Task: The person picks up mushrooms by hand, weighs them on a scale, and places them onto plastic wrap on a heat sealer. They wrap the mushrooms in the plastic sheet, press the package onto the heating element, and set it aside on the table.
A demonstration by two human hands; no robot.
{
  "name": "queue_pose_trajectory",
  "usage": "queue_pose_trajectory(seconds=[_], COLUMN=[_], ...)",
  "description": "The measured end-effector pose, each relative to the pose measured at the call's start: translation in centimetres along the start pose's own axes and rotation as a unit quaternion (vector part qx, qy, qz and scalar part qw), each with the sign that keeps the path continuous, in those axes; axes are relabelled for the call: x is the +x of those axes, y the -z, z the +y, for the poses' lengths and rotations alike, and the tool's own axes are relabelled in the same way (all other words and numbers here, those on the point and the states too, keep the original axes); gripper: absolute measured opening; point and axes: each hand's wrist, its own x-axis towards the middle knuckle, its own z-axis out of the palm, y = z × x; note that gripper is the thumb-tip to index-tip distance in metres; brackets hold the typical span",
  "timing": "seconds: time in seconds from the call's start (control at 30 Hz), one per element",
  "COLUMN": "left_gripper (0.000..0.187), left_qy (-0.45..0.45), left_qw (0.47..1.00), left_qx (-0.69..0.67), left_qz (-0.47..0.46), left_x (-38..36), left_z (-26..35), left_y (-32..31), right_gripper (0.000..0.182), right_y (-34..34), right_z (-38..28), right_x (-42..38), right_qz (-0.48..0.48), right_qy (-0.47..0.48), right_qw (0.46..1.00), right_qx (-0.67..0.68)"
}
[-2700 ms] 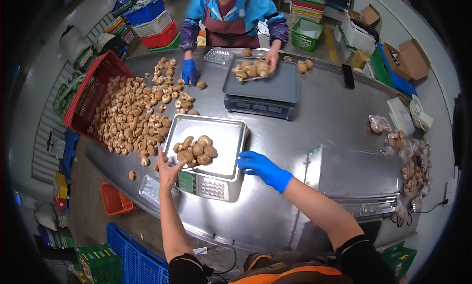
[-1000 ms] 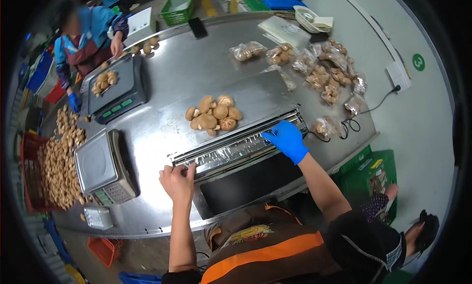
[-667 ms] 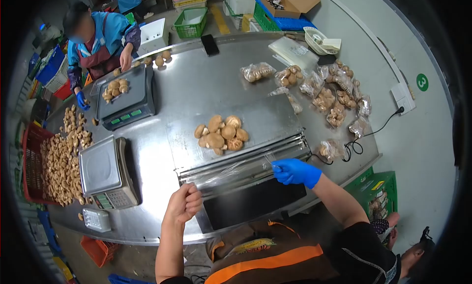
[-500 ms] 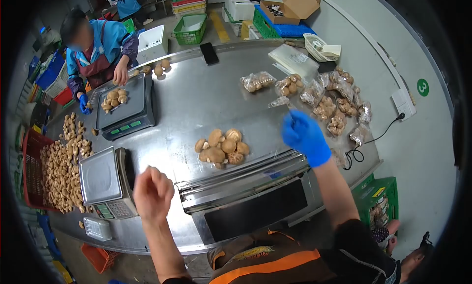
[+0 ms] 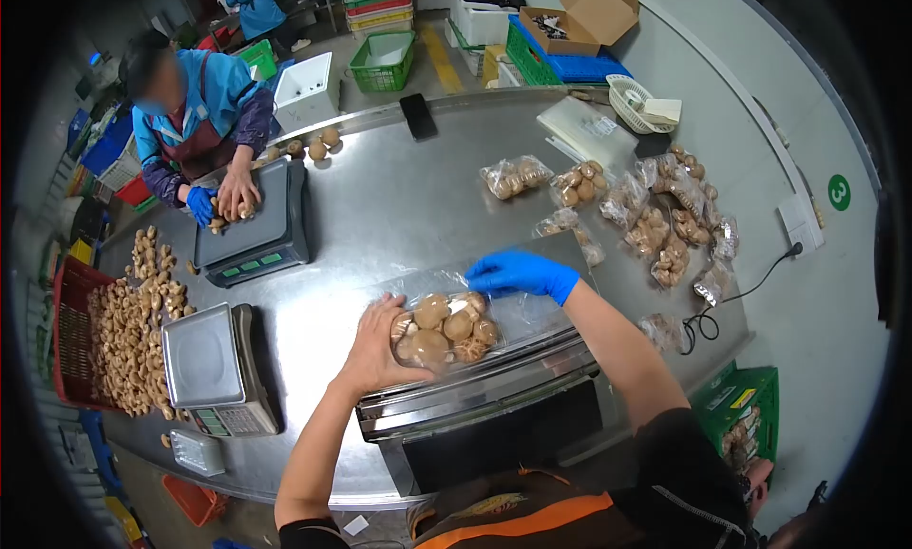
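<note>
A cluster of brown-capped mushrooms (image 5: 430, 347) lies on the steel table in front of me, under shiny clear plastic film (image 5: 418, 281). My bare left hand (image 5: 372, 348) cups the cluster's left end, fingers along the far side and thumb along the near side. On the other side, my blue-gloved right hand (image 5: 524, 274) bends its fingers onto the film beside the mushrooms; its fingertips are partly hidden. Directly below the cluster runs the metal edge of the wrapping machine (image 5: 475, 383), with a dark plate at its front.
Several bagged mushroom packs (image 5: 651, 231) lie at the right, near a power cord (image 5: 750, 285) and a stack of clear bags (image 5: 589, 131). Left stand a scale (image 5: 204, 359) and loose mushrooms (image 5: 133, 345). A co-worker (image 5: 204, 122) handles mushrooms on another scale (image 5: 249, 217). A phone (image 5: 418, 118) lies behind.
Both my hands have come in to the mushrooms, the left forward and right, the right leftward. Film now covers the cluster. The co-worker's hands have come together over their mushrooms.
</note>
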Motion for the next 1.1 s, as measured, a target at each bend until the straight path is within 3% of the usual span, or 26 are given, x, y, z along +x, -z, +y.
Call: queue_pose_trajectory(seconds=[0.03,0.1,0.17,0.23,0.3,0.37,0.43,0.47,0.53,0.57,0.63,0.67,0.7,0.77,0.8,0.9,0.93,0.97,1.03,1.1], left_gripper=[0.105,0.099,0.098,0.100,0.104,0.112,0.098,0.098,0.064,0.028,0.025,0.027,0.027,0.028,0.028,0.026,0.026,0.027,0.031,0.033], left_qy=[0.005,0.026,0.118,0.093,0.103,0.106,0.141,0.142,0.203,0.243,0.293,0.295,0.286,0.270,0.239,0.275,0.278,0.305,0.340,0.325], left_qw=[1.000,0.999,0.990,0.993,0.982,0.973,0.958,0.957,0.847,0.828,0.817,0.810,0.848,0.870,0.892,0.880,0.882,0.880,0.856,0.889], left_qx=[-0.014,-0.018,-0.073,-0.077,-0.156,-0.204,-0.250,-0.252,-0.486,-0.504,-0.497,-0.503,-0.432,-0.369,-0.307,-0.333,-0.333,-0.336,-0.382,-0.312], left_qz=[0.006,-0.016,-0.038,-0.012,0.008,0.019,0.015,0.021,-0.066,-0.033,0.013,0.058,0.114,0.185,0.232,0.199,0.183,0.140,0.074,0.090], left_x=[0.2,0.1,0.0,-0.8,-1.4,-2.3,-3.4,-3.9,-4.8,-5.2,-4.9,-4.6,-4.3,-5.2,-6.4,-11.4,-13.2,-14.8,-16.6,-18.2], left_z=[0.3,0.9,1.5,1.0,0.1,-0.3,-0.1,-0.9,-2.4,-2.6,-4.3,-4.6,-1.8,2.0,1.9,6.1,7.0,7.7,9.2,8.4], left_y=[0.3,0.9,0.7,-0.1,-1.0,-1.5,-0.9,-1.1,-1.1,-1.5,-3.3,-4.8,-4.0,-3.0,-4.3,-3.8,-4.1,-4.4,-4.6,-7.5], right_gripper=[0.056,0.059,0.055,0.050,0.045,0.040,0.036,0.036,0.031,0.031,0.027,0.028,0.028,0.027,0.026,0.025,0.024,0.024,0.025,0.027], right_y=[0.2,0.2,0.5,1.1,1.3,0.4,-1.1,-2.1,-4.1,-4.8,-7.5,-8.4,-9.2,-10.0,-10.9,-13.8,-15.6,-16.2,-17.0,-18.5], right_z=[-0.7,-1.9,-3.0,-0.9,0.9,2.1,4.7,5.8,6.8,7.2,6.3,6.2,6.5,6.3,6.2,6.5,4.6,5.0,6.0,10.0], right_x=[0.0,-0.4,-1.2,-1.6,-2.2,-3.8,-4.7,-4.8,-5.1,-4.9,-5.2,-5.2,-6.0,-7.7,-9.5,-15.3,-17.7,-18.8,-20.7,-20.4], right_qz=[-0.034,-0.066,-0.169,-0.163,-0.066,-0.044,0.164,0.159,0.297,0.299,0.342,0.388,0.398,0.474,0.459,0.412,0.370,0.377,0.220,0.254], right_qy=[0.025,0.001,-0.061,-0.039,0.017,0.038,0.128,0.129,0.208,0.207,0.029,0.051,0.036,0.158,0.136,0.130,0.061,0.050,-0.112,-0.104], right_qw=[0.987,0.984,0.942,0.941,0.969,0.978,0.974,0.974,0.928,0.927,0.938,0.918,0.915,0.845,0.870,0.895,0.927,0.925,0.959,0.955], right_qx=[-0.155,-0.168,-0.285,-0.292,-0.239,-0.202,-0.090,-0.094,-0.090,-0.089,0.048,-0.067,-0.060,-0.191,-0.122,-0.113,-0.023,-0.014,0.139,0.117])
